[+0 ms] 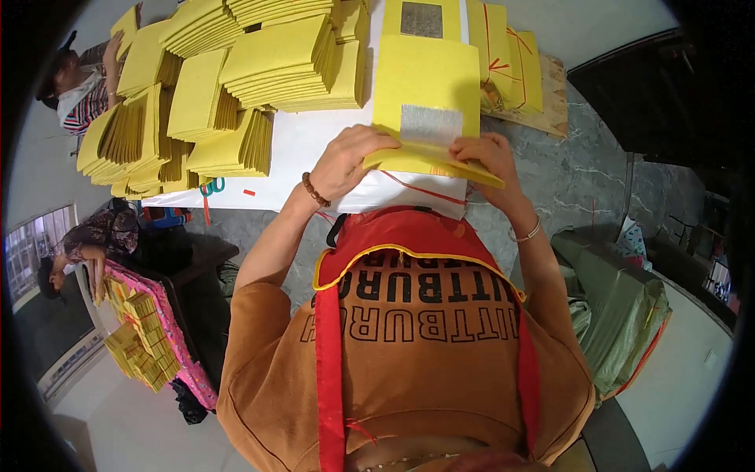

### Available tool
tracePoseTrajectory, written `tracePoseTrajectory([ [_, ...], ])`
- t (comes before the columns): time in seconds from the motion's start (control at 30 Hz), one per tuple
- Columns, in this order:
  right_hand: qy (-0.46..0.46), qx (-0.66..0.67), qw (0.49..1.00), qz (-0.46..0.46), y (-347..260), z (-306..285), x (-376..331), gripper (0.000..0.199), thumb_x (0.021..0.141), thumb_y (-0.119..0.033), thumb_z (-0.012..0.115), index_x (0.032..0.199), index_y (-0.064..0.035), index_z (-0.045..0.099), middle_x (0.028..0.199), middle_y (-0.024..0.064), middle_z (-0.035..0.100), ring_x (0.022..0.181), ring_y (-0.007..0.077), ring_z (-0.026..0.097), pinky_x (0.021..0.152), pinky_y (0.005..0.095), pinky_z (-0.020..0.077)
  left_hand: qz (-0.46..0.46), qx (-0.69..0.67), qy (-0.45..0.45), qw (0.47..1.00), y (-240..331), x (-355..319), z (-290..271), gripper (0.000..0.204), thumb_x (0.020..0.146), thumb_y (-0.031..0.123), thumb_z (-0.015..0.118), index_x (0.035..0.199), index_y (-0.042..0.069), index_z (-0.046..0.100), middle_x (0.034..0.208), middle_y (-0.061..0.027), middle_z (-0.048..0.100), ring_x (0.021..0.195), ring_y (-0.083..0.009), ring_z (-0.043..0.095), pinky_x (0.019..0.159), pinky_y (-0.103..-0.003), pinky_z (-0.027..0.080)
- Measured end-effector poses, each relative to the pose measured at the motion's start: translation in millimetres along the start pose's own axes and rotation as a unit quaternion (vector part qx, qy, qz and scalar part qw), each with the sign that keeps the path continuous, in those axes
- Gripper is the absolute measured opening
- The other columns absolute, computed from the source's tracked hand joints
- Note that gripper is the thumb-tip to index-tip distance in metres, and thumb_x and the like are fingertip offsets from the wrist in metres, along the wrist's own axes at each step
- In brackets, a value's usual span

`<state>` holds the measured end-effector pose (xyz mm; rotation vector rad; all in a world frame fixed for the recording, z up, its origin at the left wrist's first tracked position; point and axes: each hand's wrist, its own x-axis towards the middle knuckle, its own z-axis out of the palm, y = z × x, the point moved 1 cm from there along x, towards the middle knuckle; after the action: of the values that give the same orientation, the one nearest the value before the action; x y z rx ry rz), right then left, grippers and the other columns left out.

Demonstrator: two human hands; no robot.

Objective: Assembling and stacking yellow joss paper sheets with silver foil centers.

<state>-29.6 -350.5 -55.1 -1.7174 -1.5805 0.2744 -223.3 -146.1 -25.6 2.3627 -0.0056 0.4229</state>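
Yellow paper (425, 75) with a silver rectangle on it lies on the white-covered table in front of me. Its near end (432, 160) is raised and bent over toward the silver patch. My left hand (351, 160) has its fingers curled on the left end of this bent part. On the right end, my right hand (489, 160) grips it with bent fingers. Whether it is one sheet or several layers, I cannot tell. Farther off lies another yellow sheet with a darker silver rectangle (421, 20).
Stacks of folded yellow paper (275, 63) fill the table's left side. Bundles tied with red string (507, 71) lie at right, by a wooden board (553, 102). Green-handled scissors (212, 187) rest at the near left edge. Two other people are at the left.
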Motion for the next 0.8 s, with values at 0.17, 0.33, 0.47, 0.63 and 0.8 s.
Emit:
tracePoseTrajectory([
  [0.17, 0.013, 0.168, 0.961, 0.222, 10.0, 12.1, -1.2, 0.034, 0.082, -0.013, 0.065, 0.113, -0.0061, 0.056, 0.104, 0.0073, 0.064, 0.096, 0.0207, 0.061, 0.080, 0.0371, 0.0437, -0.268, -0.031, 0.037, 0.962, 4.6, 9.6, 9.5, 0.025, 0.094, 0.024, 0.048, 0.095, 0.000, 0.054, 0.081, -0.0212, 0.060, 0.078, -0.0383, 0.057, 0.069, -0.043, 0.044],
  [0.33, 0.160, 0.335, 0.886, 0.276, 1.6, 22.1, 21.2, 0.046, 0.082, -0.009, 0.064, 0.126, -0.0020, 0.049, 0.110, 0.0132, 0.062, 0.096, 0.0163, 0.059, 0.081, 0.0297, 0.0467, -0.235, 0.051, 0.137, 0.961, -18.2, 28.8, 22.6, 0.030, 0.094, 0.028, 0.047, 0.083, 0.000, 0.048, 0.065, -0.0233, 0.055, 0.064, -0.0406, 0.055, 0.057, -0.047, 0.041],
  [0.47, 0.177, 0.260, 0.913, 0.261, 11.2, 26.1, 24.2, 0.053, 0.083, -0.011, 0.065, 0.132, -0.0022, 0.046, 0.114, 0.0154, 0.061, 0.097, 0.0157, 0.059, 0.085, 0.0272, 0.0452, -0.319, 0.017, 0.136, 0.938, -29.0, 42.4, 25.5, 0.033, 0.091, 0.030, 0.052, 0.075, 0.001, 0.048, 0.057, -0.0227, 0.052, 0.056, -0.0415, 0.053, 0.051, -0.048, 0.039],
  [0.63, 0.160, 0.204, 0.920, 0.294, 13.4, 26.5, 27.4, 0.047, 0.082, -0.015, 0.065, 0.125, -0.0010, 0.053, 0.111, 0.0153, 0.063, 0.099, 0.0149, 0.058, 0.086, 0.0273, 0.0447, -0.349, -0.038, 0.145, 0.925, -45.3, 42.9, 29.5, 0.036, 0.086, 0.031, 0.057, 0.071, 0.000, 0.050, 0.058, -0.0192, 0.054, 0.053, -0.0353, 0.053, 0.050, -0.043, 0.039],
  [0.8, 0.182, 0.176, 0.922, 0.294, 15.8, 28.8, 29.4, 0.045, 0.082, -0.016, 0.065, 0.123, -0.0020, 0.055, 0.107, 0.0165, 0.065, 0.094, 0.0150, 0.060, 0.083, 0.0277, 0.0453, -0.362, -0.083, 0.159, 0.915, -57.9, 41.5, 36.4, 0.033, 0.084, 0.030, 0.060, 0.073, 0.000, 0.052, 0.057, -0.0134, 0.054, 0.050, -0.0260, 0.051, 0.049, -0.038, 0.039],
])
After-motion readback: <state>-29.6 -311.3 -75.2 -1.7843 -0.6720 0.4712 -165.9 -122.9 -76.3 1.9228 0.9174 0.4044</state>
